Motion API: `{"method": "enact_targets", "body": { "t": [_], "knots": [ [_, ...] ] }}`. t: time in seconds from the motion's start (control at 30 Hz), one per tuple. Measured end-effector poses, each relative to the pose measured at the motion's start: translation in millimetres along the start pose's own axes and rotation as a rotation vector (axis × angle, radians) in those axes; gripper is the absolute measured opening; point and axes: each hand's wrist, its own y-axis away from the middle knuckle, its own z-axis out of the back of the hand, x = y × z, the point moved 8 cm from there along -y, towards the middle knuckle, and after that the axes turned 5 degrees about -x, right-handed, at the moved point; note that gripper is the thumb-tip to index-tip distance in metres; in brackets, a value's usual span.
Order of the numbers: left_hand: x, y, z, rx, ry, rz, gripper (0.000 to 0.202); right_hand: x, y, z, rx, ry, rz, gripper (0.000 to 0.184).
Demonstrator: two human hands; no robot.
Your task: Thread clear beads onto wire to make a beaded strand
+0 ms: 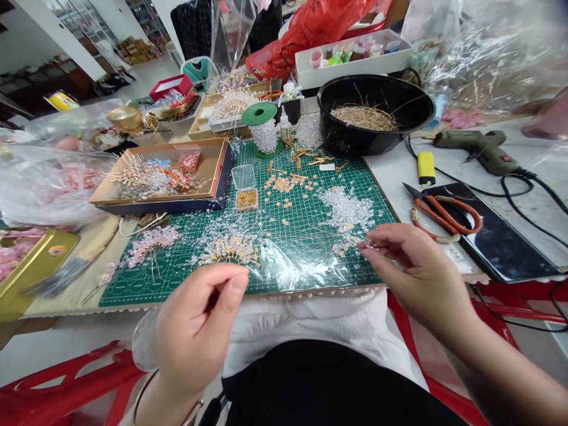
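My left hand [197, 325] hovers just in front of the green cutting mat [306, 236], thumb and forefinger pinched together on something too thin to make out, perhaps a wire. My right hand [410, 266] rests at the mat's right front corner, fingertips pinched at a small clear bead beside the pile of clear crystal beads [346, 210]. Finished bead sprigs [228, 248] lie on the mat between my hands, under a clear plastic sheet.
A brown box of beaded wires [164, 177] sits at the mat's left. Behind stand a green thread spool [261, 127] and a black bowl of gold wires [373, 112]. Orange-handled snips [444, 216], a yellow lighter [426, 167], a glue gun [479, 148] and a dark tablet [501, 242] lie right.
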Motion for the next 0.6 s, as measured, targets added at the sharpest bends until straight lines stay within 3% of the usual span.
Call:
{"method": "enact_targets", "body": {
  "t": [0.13, 0.2, 0.43, 0.6],
  "knots": [
    [-11, 18, -27.1, 0.308, 0.100, -0.142, 0.019, 6, 0, -10, -0.038, 0.198, 0.138, 0.014],
    [-12, 25, -36.2, 0.407, 0.139, -0.139, 0.018, 8, 1, -14, -0.025, 0.254, 0.182, 0.015],
    [-6, 34, -51.0, 0.532, 0.144, -0.018, 0.012, 3, -1, -21, 0.108, 0.305, 0.215, 0.024],
    [-10, 42, -56.3, 0.612, 0.138, -0.006, 0.014, 10, -3, 1, 0.134, 0.189, 0.155, 0.024]
  ]
}}
